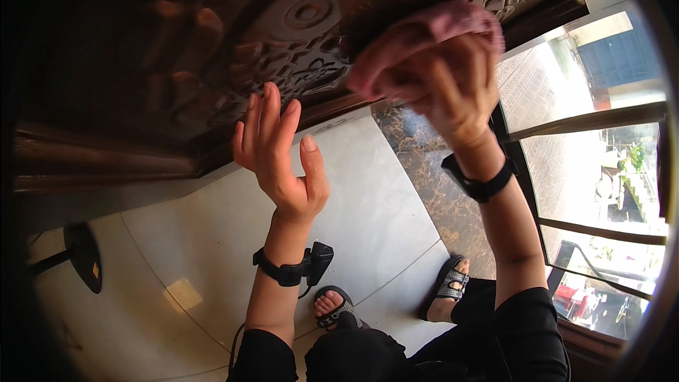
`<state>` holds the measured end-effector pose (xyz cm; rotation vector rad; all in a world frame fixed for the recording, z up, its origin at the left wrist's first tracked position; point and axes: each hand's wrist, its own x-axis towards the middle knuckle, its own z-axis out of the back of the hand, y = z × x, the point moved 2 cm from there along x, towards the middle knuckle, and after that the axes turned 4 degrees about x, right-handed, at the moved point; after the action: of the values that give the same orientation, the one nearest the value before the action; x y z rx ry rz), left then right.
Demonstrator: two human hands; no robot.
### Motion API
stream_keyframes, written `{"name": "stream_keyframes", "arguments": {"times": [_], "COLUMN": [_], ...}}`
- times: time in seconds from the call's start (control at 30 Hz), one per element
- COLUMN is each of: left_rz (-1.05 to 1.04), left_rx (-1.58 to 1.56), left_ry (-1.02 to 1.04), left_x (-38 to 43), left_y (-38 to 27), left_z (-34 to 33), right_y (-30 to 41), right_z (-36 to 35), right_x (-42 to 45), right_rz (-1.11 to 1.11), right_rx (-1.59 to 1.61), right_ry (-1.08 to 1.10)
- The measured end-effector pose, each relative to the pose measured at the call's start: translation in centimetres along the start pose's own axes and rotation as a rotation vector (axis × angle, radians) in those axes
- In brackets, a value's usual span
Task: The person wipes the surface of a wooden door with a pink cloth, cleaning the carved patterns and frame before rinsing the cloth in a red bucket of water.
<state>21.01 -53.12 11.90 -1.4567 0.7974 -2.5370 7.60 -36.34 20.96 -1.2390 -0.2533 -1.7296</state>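
My right hand (461, 85) grips a pink cloth (440, 32), blurred, up against or very near a dark carved wooden panel (313, 13). Parts of the cloth and the panel behind it are hidden by the hand. My left hand (281, 159) is raised with its fingers apart and nothing in it. Its fingertips overlap the panel's lower carving in the picture; I cannot tell whether they touch it. Glossy raised rings, petals and lattice patterns cover the wood.
Pale floor tiles (371, 201) lie below, with a brown marbled stone strip (435, 180) to the right. Barred glass panes (594, 170) let in bright light at the right. A black stand base (85, 257) is at lower left. A black device (320, 262) is strapped to my left wrist.
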Motion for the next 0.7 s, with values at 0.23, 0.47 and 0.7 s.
{"name": "stream_keyframes", "arguments": {"times": [0.23, 0.47, 0.7], "left_rz": [-0.049, -0.072, -0.083], "left_rx": [0.109, 0.237, 0.349], "left_ry": [0.058, 0.087, 0.036], "left_x": [0.2, 1.4, 2.8], "left_y": [-1.8, -3.6, -4.5], "left_z": [0.5, 1.5, 2.7], "right_y": [-1.1, 4.7, -6.3], "right_z": [-1.0, -4.6, -0.9], "right_x": [-1.0, -6.4, -5.2], "right_rz": [-0.395, -0.077, -0.436], "right_rx": [0.044, 0.281, 0.038], "right_ry": [-0.281, 0.143, -0.23]}}
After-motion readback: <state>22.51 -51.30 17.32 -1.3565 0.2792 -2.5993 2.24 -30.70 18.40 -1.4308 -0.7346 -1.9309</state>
